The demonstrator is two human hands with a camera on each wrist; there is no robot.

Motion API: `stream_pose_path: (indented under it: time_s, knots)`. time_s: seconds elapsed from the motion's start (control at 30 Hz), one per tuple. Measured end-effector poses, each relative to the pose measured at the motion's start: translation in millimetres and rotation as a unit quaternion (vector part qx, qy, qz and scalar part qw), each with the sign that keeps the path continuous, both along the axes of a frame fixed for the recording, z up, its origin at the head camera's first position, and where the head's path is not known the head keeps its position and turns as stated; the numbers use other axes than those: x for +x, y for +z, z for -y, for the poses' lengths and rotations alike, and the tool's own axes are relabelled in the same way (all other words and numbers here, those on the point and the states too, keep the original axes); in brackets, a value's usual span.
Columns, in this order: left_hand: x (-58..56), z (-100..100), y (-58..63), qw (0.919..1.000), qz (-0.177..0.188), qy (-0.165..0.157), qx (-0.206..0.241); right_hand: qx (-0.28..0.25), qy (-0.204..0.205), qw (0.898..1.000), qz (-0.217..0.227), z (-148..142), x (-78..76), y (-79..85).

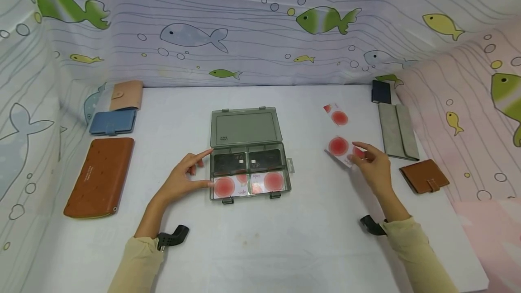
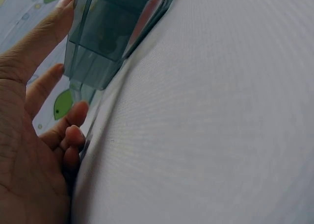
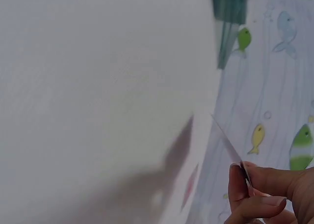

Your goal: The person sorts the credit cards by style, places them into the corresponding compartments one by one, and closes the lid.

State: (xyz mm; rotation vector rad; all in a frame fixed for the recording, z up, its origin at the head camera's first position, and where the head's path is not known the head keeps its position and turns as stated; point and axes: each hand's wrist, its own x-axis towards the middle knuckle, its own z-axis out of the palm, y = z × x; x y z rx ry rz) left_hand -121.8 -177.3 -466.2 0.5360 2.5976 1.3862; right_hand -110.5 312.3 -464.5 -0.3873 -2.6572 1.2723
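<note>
A translucent grey-green plastic box (image 1: 246, 125) lies on the table with its lid folded back. Its two rear compartments hold black cards (image 1: 265, 159) marked VIP, and the two front ones hold white cards (image 1: 267, 182) with red circles. My left hand (image 1: 183, 177) touches the box's left side, index finger and thumb extended and spread along it. Between thumb and fingers, my right hand (image 1: 372, 168) pinches a white card (image 1: 338, 147) with red circles, tilted above the table right of the box. Another such card (image 1: 338, 116) lies flat behind it.
At the left are a beige wallet (image 1: 127, 95), a blue wallet (image 1: 112, 122) and a large brown wallet (image 1: 99, 177). Along the right lie a dark blue booklet-like item (image 1: 381, 92), a grey-green folded wallet (image 1: 398, 131) and a small brown wallet (image 1: 424, 176). Fish-patterned curtains surround the table.
</note>
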Motion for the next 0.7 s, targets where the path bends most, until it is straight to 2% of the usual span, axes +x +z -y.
stream_pose_path:
  time_s: [0.1, 0.2, 0.43, 0.7]
  knots:
    - [0.1, 0.0, 0.2, 1.0000, 0.003, 0.001, 0.000, -0.043, 0.024, 0.999, -0.001, 16.5, 3.2, 8.3]
    - [0.0, 0.1, 0.0, 1.0000, 0.006, 0.002, 0.002, -0.077, 0.066, 0.995, 0.001, 36.2, 6.5, 14.8]
    - [-0.8, 0.3, -0.3, 1.0000, 0.005, 0.003, 0.004, -0.176, 0.157, 0.972, 0.023, 91.3, 7.7, 18.1]
    - [-0.2, 0.4, -0.7, 1.0000, 0.001, 0.001, 0.009, -0.197, 0.227, 0.951, 0.068, 154.3, 6.0, 14.2]
